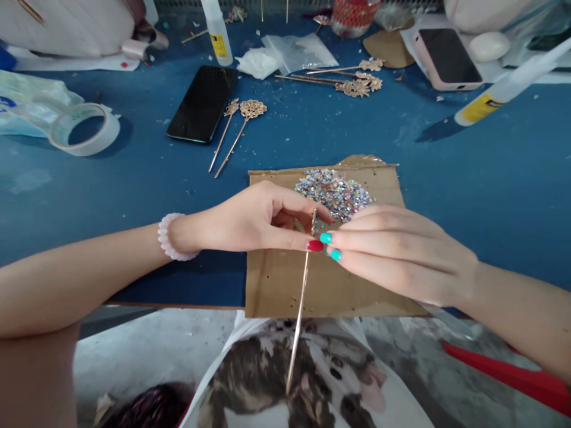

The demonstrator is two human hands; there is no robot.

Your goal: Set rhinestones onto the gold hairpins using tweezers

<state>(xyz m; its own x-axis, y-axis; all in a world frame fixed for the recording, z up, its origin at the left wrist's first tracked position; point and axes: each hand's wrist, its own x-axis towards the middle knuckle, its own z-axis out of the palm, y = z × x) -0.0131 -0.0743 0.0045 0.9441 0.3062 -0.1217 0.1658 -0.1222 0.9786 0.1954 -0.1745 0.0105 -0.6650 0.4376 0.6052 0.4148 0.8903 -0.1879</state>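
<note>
My left hand (263, 220), with a pale beaded bracelet (168, 236) on its wrist, pinches a gold hair stick (302, 297) near its decorated head. The bare shaft slants down toward my lap, and the head is seen nearly edge-on. My right hand (397, 249) meets the head from the right, its fingertips drawn together there; whatever lies between them is too small to make out. Just beyond both hands, a heap of small glittering rhinestones (332, 189) rests on a piece of cardboard (276, 285).
Two gold hair sticks (241, 134) lie beside a black phone (203, 104); more hair sticks (357, 83) lie farther back. Glue bottles stand at the back (218, 35) and right (499, 98). A tape roll (104, 134) is at left, a pink-cased phone (448, 59) at back right.
</note>
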